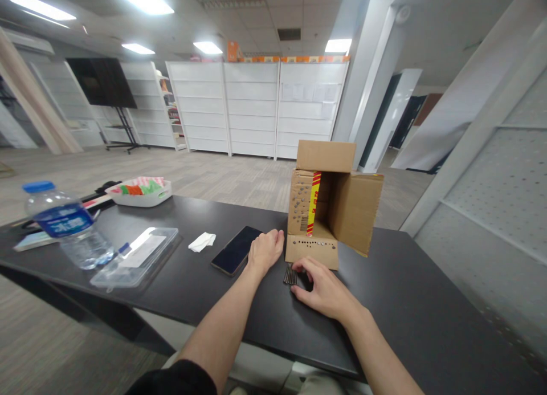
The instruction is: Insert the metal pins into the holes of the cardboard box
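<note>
A cardboard box [301, 212] stands on the dark table with its open side facing me, its flaps folded out. Several round metal heads stud its left flap, and its lower flap [311, 257] has a row of small dark holes. In front of that flap lies a small row of dark screws or nails [289, 274]. My right hand [318, 285] curves over their right side, thumb and fingers apart. Left of the box, my left hand [267, 249] is closed in a loose fist beside a black phone [237, 249]; whatever its fingers may hold is hidden.
On the left are a water bottle [66, 224], a clear plastic case [137, 258] and a white tissue [202, 241]. A white basket [141, 198] with colourful packets sits at the table's far edge. A perforated panel [499, 229] rises at the right.
</note>
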`<state>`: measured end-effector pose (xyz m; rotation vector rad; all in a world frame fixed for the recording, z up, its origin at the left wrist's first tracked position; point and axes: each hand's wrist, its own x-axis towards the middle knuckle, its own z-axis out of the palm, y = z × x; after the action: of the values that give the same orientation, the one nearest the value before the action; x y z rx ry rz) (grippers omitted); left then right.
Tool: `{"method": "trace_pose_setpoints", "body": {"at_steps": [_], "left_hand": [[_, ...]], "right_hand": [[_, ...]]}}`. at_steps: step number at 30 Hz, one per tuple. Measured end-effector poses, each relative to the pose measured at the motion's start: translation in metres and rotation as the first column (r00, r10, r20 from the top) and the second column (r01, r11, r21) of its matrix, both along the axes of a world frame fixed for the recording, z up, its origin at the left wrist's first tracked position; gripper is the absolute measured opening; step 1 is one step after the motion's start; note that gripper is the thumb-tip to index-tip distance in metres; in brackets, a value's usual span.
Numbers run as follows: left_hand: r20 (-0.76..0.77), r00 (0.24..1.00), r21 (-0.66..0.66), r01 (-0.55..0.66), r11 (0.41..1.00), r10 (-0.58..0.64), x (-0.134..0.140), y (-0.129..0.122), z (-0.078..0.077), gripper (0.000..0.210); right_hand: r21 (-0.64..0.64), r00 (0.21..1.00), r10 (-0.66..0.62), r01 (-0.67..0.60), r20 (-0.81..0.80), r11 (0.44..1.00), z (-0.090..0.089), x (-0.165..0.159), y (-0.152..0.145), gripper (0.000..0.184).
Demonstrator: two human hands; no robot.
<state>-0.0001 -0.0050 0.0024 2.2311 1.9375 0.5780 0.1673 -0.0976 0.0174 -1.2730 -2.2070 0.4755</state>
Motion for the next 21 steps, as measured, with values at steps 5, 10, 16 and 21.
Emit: {"method": "trace_pose_setpoints", "body": {"at_steps": [5,10,16,21], "left_hand": [[-0.019,1.000,0.027,-0.002,1.000,0.003,-0.0001,0.0015,-0.0032,0.056],[-0.026,1.000,0.021,-0.006,1.000,0.007,0.0004,0.0020,-0.0033,0.056],[-0.029,1.000,0.016,-0.009,1.000,0.010,0.0001,0.0007,-0.0008,0.054],[-0.022,1.000,0.005,-0.007,1.000,0.007,-0.0005,0.0015,-0.0021,0.056]], "right_hand": [[-0.008,1.000,0.002,-0.002,-0.004,1.000,-0.0003,0.0004,0.0005,0.028],[-0.036,1.000,-0.005,0.006,0.015,0.999,0.0006,0.0002,0.0006,0.028],[-0.038,0.999,-0.024,0.025,0.036,0.999,0.0001,0.0009,0.0004,0.031],[-0.034,0.999,-0.026,0.027,0.041,0.999,0.0007,0.0009,0.0008,0.030]]}}
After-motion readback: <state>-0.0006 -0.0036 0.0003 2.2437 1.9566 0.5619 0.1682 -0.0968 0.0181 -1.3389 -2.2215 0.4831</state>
